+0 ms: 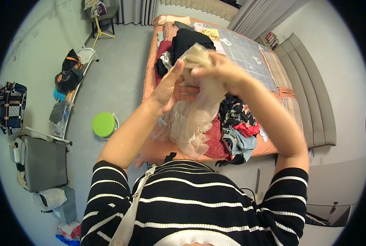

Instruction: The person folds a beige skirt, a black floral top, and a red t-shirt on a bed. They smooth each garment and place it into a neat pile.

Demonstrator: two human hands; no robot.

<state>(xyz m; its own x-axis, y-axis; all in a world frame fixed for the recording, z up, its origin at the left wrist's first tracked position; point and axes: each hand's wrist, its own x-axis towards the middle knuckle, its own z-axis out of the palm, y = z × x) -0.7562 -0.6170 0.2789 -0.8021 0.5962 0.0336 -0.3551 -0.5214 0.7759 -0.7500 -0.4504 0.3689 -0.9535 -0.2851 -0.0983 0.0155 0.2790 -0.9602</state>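
A pale cream, sheer ruffled skirt (pixel 195 121) hangs from my raised hands over the near part of the bed. Its smoother, waistband-like top (pixel 196 56) is bunched between them. My right hand (pixel 222 71) grips this top from the right, slightly blurred. On the other side my left hand (pixel 168 88) holds the cloth with the thumb up and the fingers partly hidden by sheer fabric. The skirt's lower ruffles rest near a red textured cloth (pixel 215 139) at the bed's front edge.
The bed (pixel 149 82) carries a black garment pile (pixel 189 41) beyond my hands and a floral garment (pixel 236 112) with denim (pixel 240 143) at right. A green-topped stool (pixel 103 124) stands left, near a low rack (pixel 74 94). A padded headboard (pixel 310 90) rises at right.
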